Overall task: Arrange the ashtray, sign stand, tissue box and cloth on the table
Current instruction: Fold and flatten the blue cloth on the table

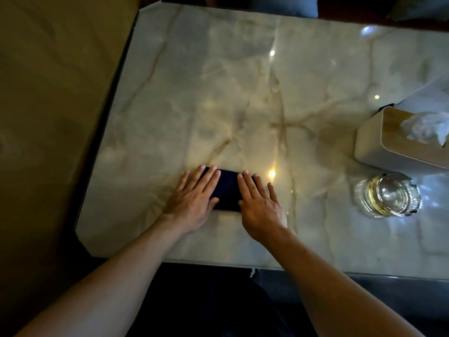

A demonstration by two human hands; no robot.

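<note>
A folded dark cloth (228, 188) lies on the marble table (243, 93), toward its near left part. My left hand (194, 198) rests flat on the cloth's left end and my right hand (261, 203) flat on its right end, fingers spread. A beige tissue box (379, 142) with white tissue sticking out stands at the right edge. In front of the tissue box sits a clear glass ashtray (388, 195). A clear sign stand (427, 93) is partly visible behind the tissue box, cut off by the frame.
The table's left edge (107, 122) borders a tan floor. A dark strip runs along the near edge below my arms. Dark seating shows past the far edge.
</note>
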